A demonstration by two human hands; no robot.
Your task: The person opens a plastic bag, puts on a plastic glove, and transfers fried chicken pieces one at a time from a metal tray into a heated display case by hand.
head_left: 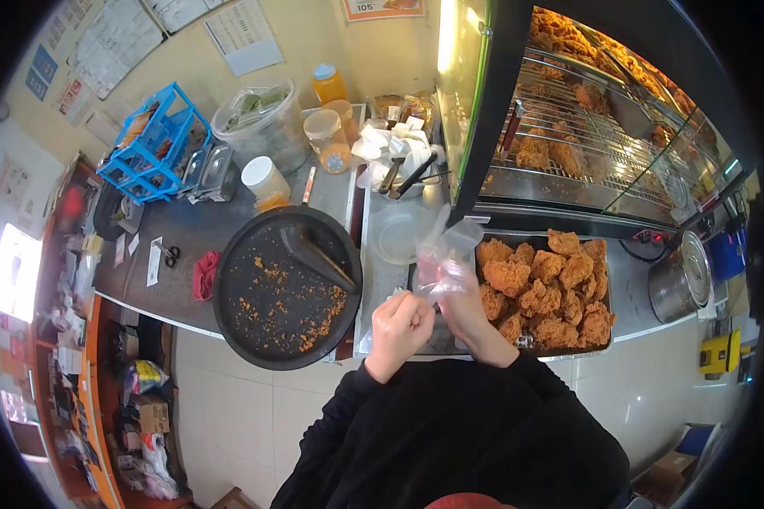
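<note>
Two bare hands work a clear plastic bag (440, 254) at the front edge of a grey surface (195, 233), seen from above w/ a head camera. Left hand (399, 327) is curled in a tight fist-like grip, pinching what looks like the bag's lower edge; right hand (465, 297) has fingers closed on the bag's other side, its palm partly hidden by the film. Bag is held up off the surface, between a round black pan (229, 327) scattered w/ orange crumbs on the left and a tray (607, 343) piled w/ fried chicken pieces (543, 288) on the right, touching neither as far as can be seen. To do this well, likely best to rub the two film layers apart near the mouth, keep both pinches light & keep the opening facing the chicken. Behind: a glass warming cabinet (569, 119) w/ more chicken on racks, a blue basket (157, 140), lidded tubs (324, 131), a steel pot (683, 280).
</note>
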